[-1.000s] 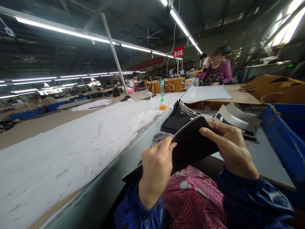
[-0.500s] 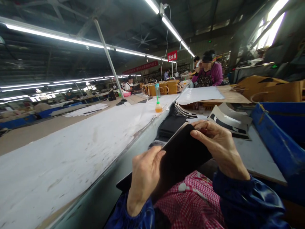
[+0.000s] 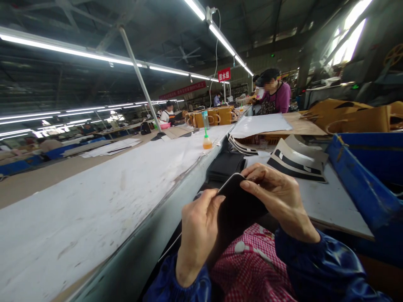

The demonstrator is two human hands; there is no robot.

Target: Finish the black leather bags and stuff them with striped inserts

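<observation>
A flat black leather piece (image 3: 237,205) is held over my lap between both hands. My left hand (image 3: 198,233) grips its near left edge, fingers closed round it. My right hand (image 3: 277,197) pinches its far top edge, thumb on the upper face. Both arms wear dark blue sleeve covers over a red checked apron (image 3: 252,268).
A long white-covered conveyor table (image 3: 94,197) runs along my left. An orange glue bottle (image 3: 207,140) stands on it. Black and white cut pieces (image 3: 296,161) lie on the grey bench at right, beside a blue bin (image 3: 368,176). A person in purple (image 3: 277,96) works farther down.
Both hands have drawn the black piece closer and lower toward my lap, and less of it shows between them. The view has swung slightly left.
</observation>
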